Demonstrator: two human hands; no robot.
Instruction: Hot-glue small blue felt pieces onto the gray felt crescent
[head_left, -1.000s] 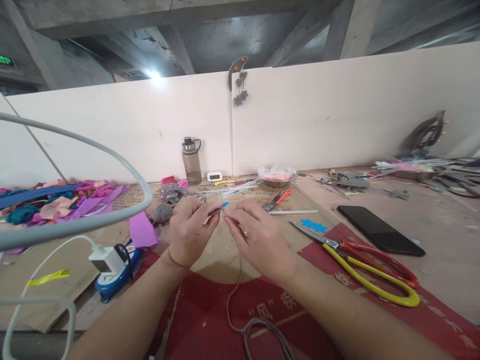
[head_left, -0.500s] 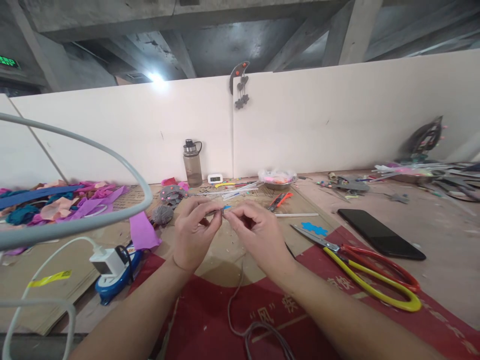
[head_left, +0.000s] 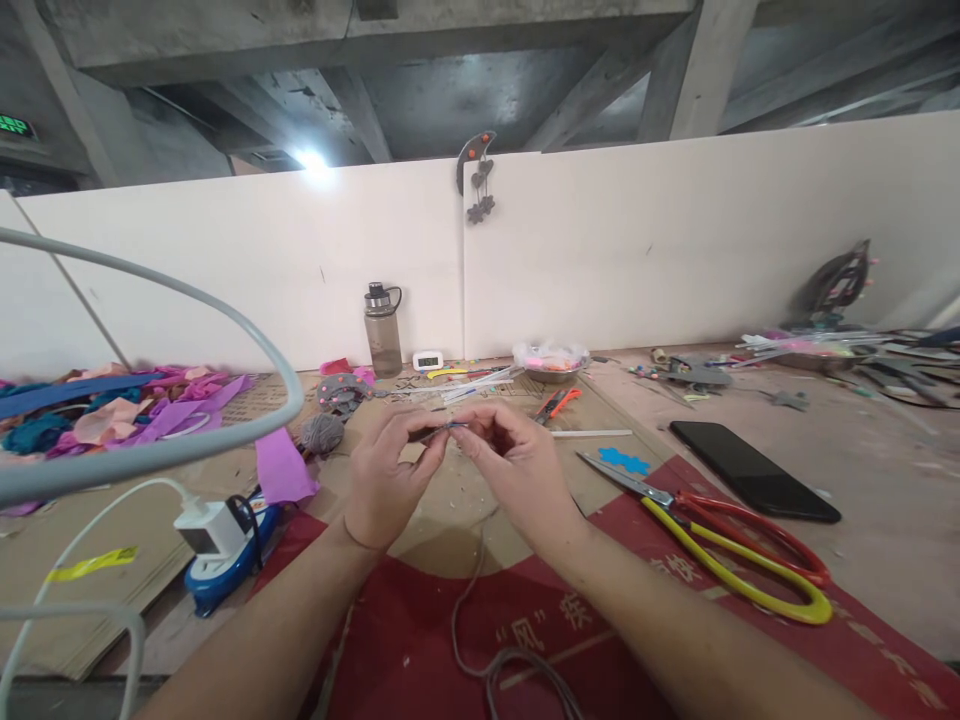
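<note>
My left hand (head_left: 390,470) and my right hand (head_left: 514,470) meet over the middle of the table, thumbs and fingertips pinched together. Between them is a small blue piece (head_left: 456,426), seen nearly edge-on and mostly covered by the fingers. It looks like felt, but its shape cannot be made out. Grey yarn (head_left: 469,590) runs from below the hands down to loose loops at the front. Right of my right hand lies a blue flower-shaped cutout (head_left: 624,461), close to the blades of large scissors (head_left: 697,520) with red and yellow handles.
A black phone (head_left: 754,470) lies at the right. Farther back are a box cutter (head_left: 559,404), a bowl (head_left: 553,372), a bottle (head_left: 383,335) and a ball of yarn (head_left: 322,433). A grey hoop (head_left: 285,360), a power strip (head_left: 225,575) and fabric scraps (head_left: 120,410) occupy the left.
The blue piece between my fingertips has tilted and now shows as a thin edge. Both hands keep their pinch, and the whole view has shifted slightly.
</note>
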